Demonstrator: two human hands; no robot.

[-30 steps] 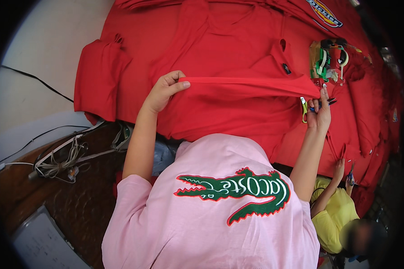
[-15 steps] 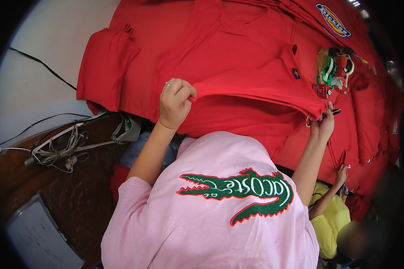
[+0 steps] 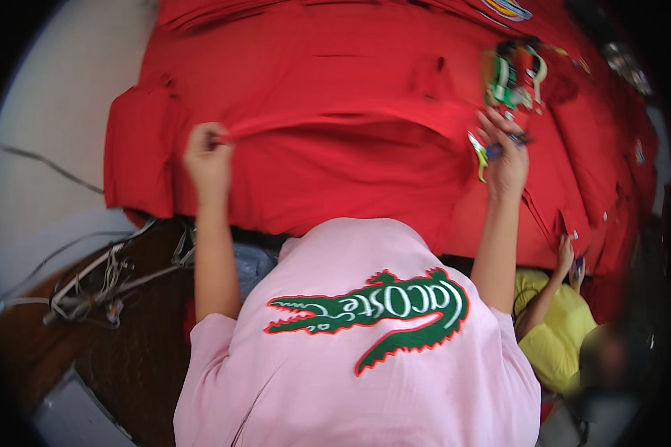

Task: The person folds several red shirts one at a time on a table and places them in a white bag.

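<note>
In front of me a red garment (image 3: 350, 171), seemingly a shirt, is spread out, its near edge raised in a long fold. At the fold's left end my left hand (image 3: 210, 160) is closed in a pinch on the cloth. My right hand (image 3: 507, 156), slightly blurred, is by the fold's right end with its fingers loosely spread. Small scissors (image 3: 480, 158) with yellow and blue parts hang in that hand, and a dark tip sticks out on its other side. Whether the right fingers still touch the cloth is unclear.
More red cloth (image 3: 276, 37) covers the table. Beyond my right hand stands a container of small tools and tape (image 3: 514, 74). Tangled cables (image 3: 97, 283) lie on a brown surface at the left. A co-worker in yellow (image 3: 559, 320) works at the right.
My left hand has moved left with the cloth edge, stretching it straighter. The right hand has loosened its fingers from the pinch on the cloth, and the scissors show more.
</note>
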